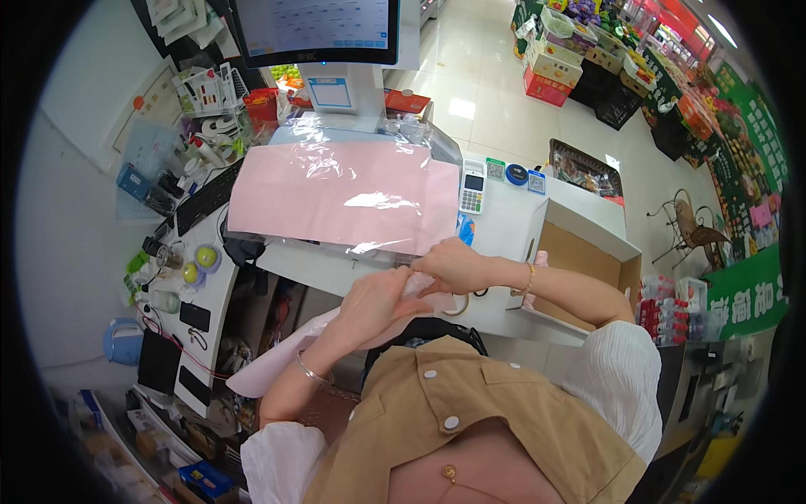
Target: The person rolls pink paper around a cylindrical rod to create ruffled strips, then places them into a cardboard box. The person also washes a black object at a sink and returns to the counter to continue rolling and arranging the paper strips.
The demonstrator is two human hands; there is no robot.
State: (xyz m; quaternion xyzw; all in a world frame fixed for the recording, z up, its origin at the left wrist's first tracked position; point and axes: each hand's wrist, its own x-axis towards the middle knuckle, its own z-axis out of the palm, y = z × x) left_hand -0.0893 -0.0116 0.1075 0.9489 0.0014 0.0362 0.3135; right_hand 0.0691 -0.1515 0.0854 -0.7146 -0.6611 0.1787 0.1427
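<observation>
My left hand (374,302) and my right hand (454,268) meet at the counter's near edge, fingers closed on a bunched, crinkled part of pink wrapping paper (417,285). A longer pink sheet (267,365) runs down to the left beneath my left forearm; whether it is the same piece I cannot tell. Just beyond my hands, wide pink sheets (327,195) lie flat with glossy clear film over them. Right of my hands, a tan ring-shaped thing (463,305), perhaps a tape roll, is partly hidden. My fingers cover the paper's gathered end.
A touch-screen register (315,31) stands behind the sheets. A card terminal (472,187) lies to their right. An open cardboard box (579,252) sits under my right forearm. Two wrapped green fruits (198,264), a phone (195,317) and a black keyboard (208,195) occupy the left side.
</observation>
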